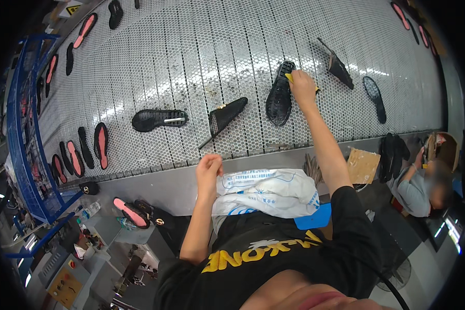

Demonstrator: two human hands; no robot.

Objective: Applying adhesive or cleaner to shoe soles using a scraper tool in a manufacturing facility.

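Observation:
My right hand (pixel 303 89) is closed around a small yellow thing (pixel 289 77), mostly hidden by my fingers, so its kind is unclear. It is at the upper right edge of a black shoe sole (pixel 279 101) lying on the perforated metal conveyor. Near the conveyor's front edge, my left hand (pixel 210 169) hangs with its fingers curled in and nothing visible in them. Just beyond it lies a black mesh shoe upper (pixel 227 118) with a gold ornament. Further left is another black sole (pixel 151 120) with a pale strip on it.
The metal conveyor (pixel 217 57) carries another shoe upper (pixel 340 72), a sole (pixel 375 98) and several pink-lined shoe pieces (pixel 102 145). A white plastic sack (pixel 266 191) covers my lap. A blue frame (pixel 20 129) stands left; a co-worker (pixel 416 188) sits right.

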